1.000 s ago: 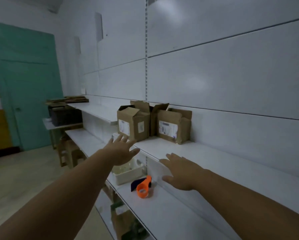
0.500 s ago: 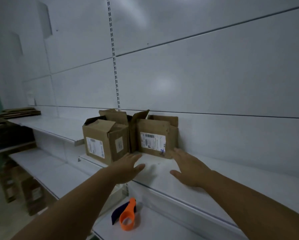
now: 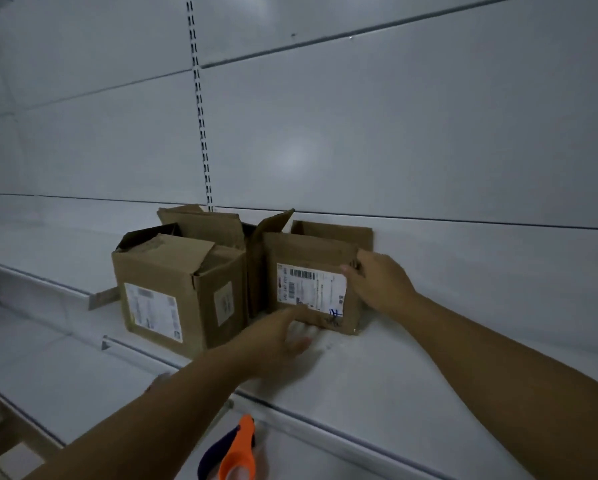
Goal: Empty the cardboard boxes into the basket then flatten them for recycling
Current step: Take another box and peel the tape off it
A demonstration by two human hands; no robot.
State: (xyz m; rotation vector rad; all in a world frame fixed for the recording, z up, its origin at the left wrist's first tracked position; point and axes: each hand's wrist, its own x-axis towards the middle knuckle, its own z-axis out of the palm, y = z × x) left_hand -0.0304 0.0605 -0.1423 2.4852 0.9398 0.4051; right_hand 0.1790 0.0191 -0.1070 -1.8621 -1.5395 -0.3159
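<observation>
Two open cardboard boxes stand side by side on a white shelf (image 3: pixel 411 368) against the wall. The left box (image 3: pixel 172 289) has crumpled flaps and white labels. The right box (image 3: pixel 311 268) carries a barcode label on its front. My right hand (image 3: pixel 377 282) grips the right box's front right edge, fingers over the label's corner. My left hand (image 3: pixel 276 336) is blurred, fingers spread, at the lower front of that same box; whether it touches is unclear. No basket is in view.
An orange and dark tape dispenser (image 3: pixel 238 455) lies on the lower shelf (image 3: pixel 48 372) below my left forearm. A slotted upright rail (image 3: pixel 200 109) runs up the white wall panels behind the boxes.
The view has moved closer to the boxes. Both hands have travelled forward from the shelf edge to the right box, and my right hand has taken hold of its right edge.
</observation>
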